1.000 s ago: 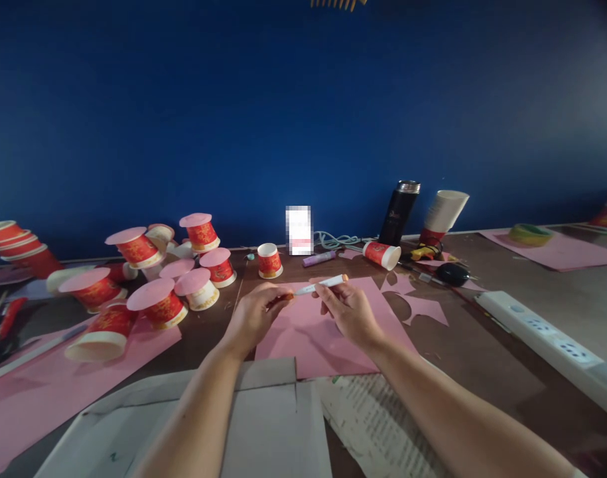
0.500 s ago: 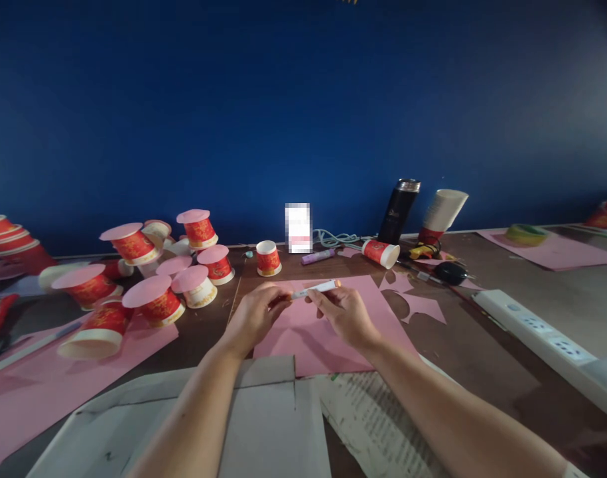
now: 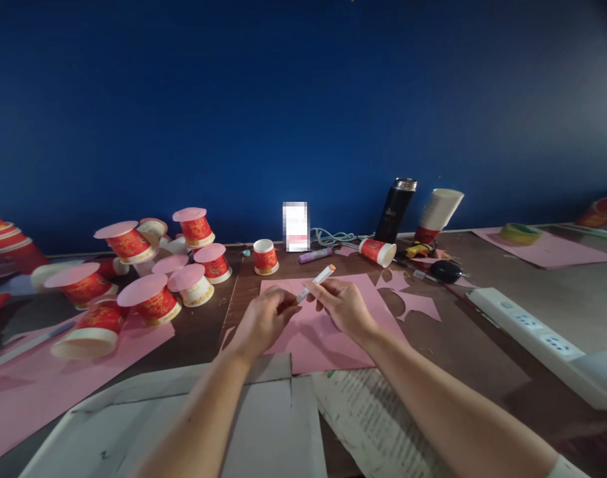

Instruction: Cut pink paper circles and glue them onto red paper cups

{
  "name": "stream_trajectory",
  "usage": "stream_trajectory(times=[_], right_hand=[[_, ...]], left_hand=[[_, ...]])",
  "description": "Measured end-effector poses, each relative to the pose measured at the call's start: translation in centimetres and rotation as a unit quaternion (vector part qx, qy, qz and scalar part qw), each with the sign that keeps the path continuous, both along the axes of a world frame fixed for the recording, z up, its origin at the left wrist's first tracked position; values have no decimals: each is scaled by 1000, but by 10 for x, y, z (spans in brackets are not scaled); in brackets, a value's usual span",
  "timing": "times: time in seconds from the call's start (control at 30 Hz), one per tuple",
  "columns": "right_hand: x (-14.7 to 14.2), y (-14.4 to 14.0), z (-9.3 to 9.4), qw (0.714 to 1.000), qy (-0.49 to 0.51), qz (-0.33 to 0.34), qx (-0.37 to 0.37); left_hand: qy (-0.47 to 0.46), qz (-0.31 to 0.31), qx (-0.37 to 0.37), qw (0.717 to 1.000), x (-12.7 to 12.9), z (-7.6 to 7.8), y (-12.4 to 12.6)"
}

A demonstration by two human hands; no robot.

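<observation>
Both my hands grip a white marker (image 3: 317,281) with an orange end, held above a pink paper sheet (image 3: 328,345). My left hand (image 3: 270,313) pinches its lower left end, which the fingers hide. Around the upper part, the thumb and fingers of my right hand (image 3: 343,304) are closed. The marker tilts up to the right. Beyond the sheet stand a red paper cup (image 3: 266,257) and a purple marker (image 3: 315,255) lying flat.
Several red cups topped with pink paper discs (image 3: 144,292) crowd the left. To the right are paper scraps (image 3: 418,306), a tipped cup (image 3: 377,252), a black flask (image 3: 395,211), stacked cups (image 3: 441,209) and a power strip (image 3: 537,332). Cardboard (image 3: 273,425) lies nearest me.
The marker has turned from nearly level to a steeper slant, its orange end rising. My left hand has dropped slightly. The view has shifted a little.
</observation>
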State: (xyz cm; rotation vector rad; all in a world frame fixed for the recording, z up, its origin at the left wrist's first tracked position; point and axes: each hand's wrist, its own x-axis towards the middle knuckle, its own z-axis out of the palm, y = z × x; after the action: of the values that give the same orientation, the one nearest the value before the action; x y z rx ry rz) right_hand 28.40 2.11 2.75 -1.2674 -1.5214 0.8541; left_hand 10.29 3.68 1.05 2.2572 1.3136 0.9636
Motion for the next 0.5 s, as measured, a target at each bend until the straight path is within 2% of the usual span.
stream_trajectory(times=[0.07, 0.17, 0.27, 0.37, 0.43, 0.5], right_hand=[[5, 5, -2, 1000, -14, 10, -4], [19, 13, -2, 998, -47, 25, -13], [36, 17, 3, 983, -178, -30, -7], [49, 16, 7, 921, -378, -82, -41], [55, 14, 9, 880, -460, -91, -79], [57, 12, 12, 852, -505, -81, -110]], left_hand=[[8, 7, 6, 1000, 1, -2, 2], [27, 65, 0, 997, -3, -5, 7], [50, 148, -32, 987, -14, -6, 14], [75, 208, -48, 974, -27, -5, 20], [95, 250, -45, 962, -37, -3, 23], [114, 291, -51, 948, -47, 0, 25]])
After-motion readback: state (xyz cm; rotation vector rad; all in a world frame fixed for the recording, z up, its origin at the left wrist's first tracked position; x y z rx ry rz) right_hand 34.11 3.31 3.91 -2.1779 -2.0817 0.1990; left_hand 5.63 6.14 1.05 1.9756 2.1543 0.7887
